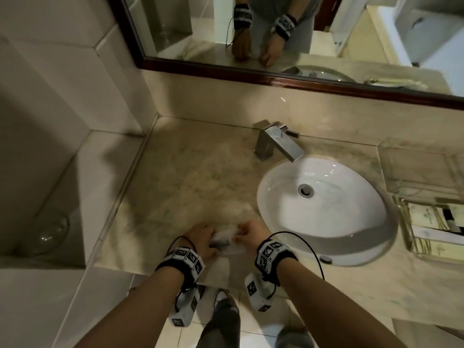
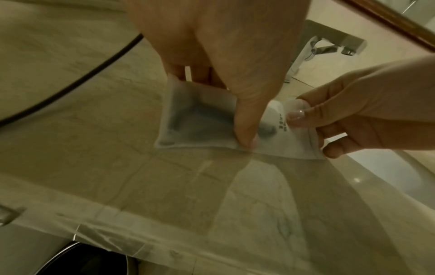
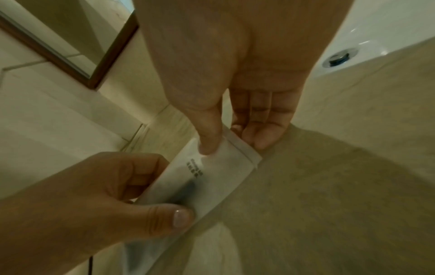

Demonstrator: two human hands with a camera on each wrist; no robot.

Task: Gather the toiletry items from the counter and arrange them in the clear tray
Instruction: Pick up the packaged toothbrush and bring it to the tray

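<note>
A white, half-see-through packet [image 1: 227, 241] with a dark item inside and small black print lies at the counter's front edge, left of the sink. My left hand [image 1: 200, 238] pinches its left part, thumb on top [image 2: 246, 134] and fingers behind. My right hand [image 1: 251, 234] pinches its right end between thumb and fingers [image 3: 231, 143]. Both wrist views show the packet [image 2: 197, 119] [image 3: 207, 182] held just above the marble. The clear tray [image 1: 405, 222] stands on the counter right of the sink and holds several flat toiletry packets.
A white oval sink [image 1: 281, 197] and a square chrome tap [image 1: 273, 144] lie between my hands and the tray. A framed mirror [image 1: 301, 81] runs along the back wall. A glass bowl [image 1: 45, 234] sits on a low ledge at the left. A bin's rim [image 2: 82, 260] shows below the counter.
</note>
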